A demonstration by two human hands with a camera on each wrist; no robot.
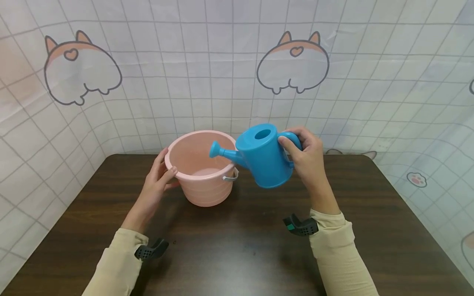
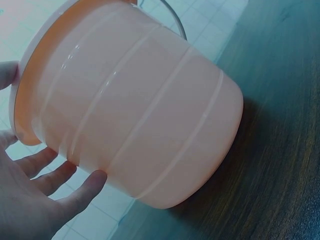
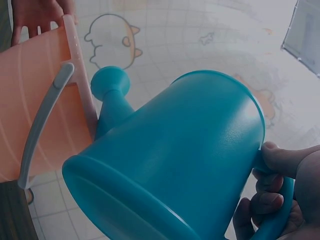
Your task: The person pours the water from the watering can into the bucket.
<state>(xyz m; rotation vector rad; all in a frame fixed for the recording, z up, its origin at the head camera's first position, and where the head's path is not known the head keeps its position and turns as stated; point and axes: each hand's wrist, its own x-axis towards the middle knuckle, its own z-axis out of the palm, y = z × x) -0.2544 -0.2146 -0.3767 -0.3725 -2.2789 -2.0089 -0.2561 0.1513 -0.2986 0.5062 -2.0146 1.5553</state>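
Note:
A pink bucket stands upright on the dark table, its grey handle hanging down on the right side. My left hand holds it on the left, thumb at the rim and fingers against the outer wall, as the left wrist view also shows from the side. A blue watering can is lifted to the right of the bucket and tilts slightly toward it. My right hand grips the can's looped handle. Its spout rose reaches over the bucket's rim. No water shows coming from the spout.
The dark wood table extends around both arms. Behind it hangs a white grid-patterned curtain with cartoon dog prints, close to the table's far edge. Black wrist-worn devices sit at both sleeves.

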